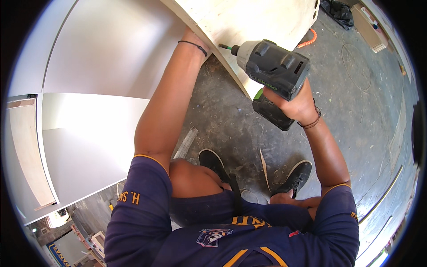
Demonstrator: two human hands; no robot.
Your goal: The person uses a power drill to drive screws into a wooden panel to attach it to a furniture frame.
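Note:
My right hand (pixel 296 103) is wrapped round the handle of a black and grey cordless impact driver (pixel 273 64). A thin bit with a green band (pixel 227 46) sticks out of its nose toward the left, with its tip at the face of a pale plywood panel (pixel 262 20), near the panel's edge. Whether the tip touches the wood I cannot tell. My left hand (pixel 194 38) reaches behind that panel, beside a white cabinet board; only the wrist and a little of the hand show, and its fingers are hidden.
White cabinet panels (pixel 102 53) stand on the left. On the grey concrete floor (pixel 347 115) lie a wood sliver (pixel 264 167), a wooden strip (pixel 186 142) by my knee, an orange coiled hose (pixel 308 39), a black plastic bag (pixel 339 13) and a cardboard box (pixel 370 27).

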